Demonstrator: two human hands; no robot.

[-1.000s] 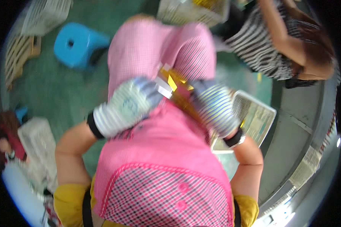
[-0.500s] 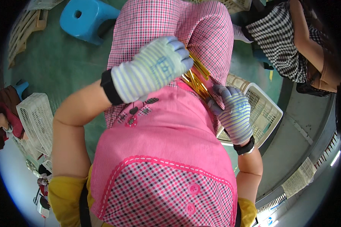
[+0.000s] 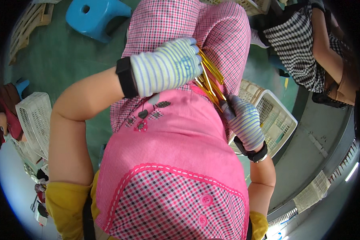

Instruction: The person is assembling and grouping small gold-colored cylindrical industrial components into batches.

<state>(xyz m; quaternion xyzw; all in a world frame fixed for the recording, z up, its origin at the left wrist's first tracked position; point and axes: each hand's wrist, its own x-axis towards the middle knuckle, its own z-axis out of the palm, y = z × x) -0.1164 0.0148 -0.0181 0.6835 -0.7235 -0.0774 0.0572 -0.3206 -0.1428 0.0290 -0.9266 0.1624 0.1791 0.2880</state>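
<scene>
Several thin, shiny gold sticks lie at a slant over my lap, between my two hands. My left hand, in a striped knit glove, is closed with its fingers curled over their upper left side. The fingertips of my right hand, gloved the same way, close on the lower ends of the sticks. Part of the bundle is hidden behind the left fingers, and I cannot make out how the right thumb sits. Beneath them is my pink apron with checked cloth.
A white plastic crate stands on the floor beside my right hand. A blue stool is at the upper left, with stacked white crates farther left. Another person in a checked garment sits at the upper right.
My left hand has shifted slightly right, its wrist turned more level. The gold sticks are fanned a little wider. My right hand stays at their lower ends, its fingers curled in slightly more.
</scene>
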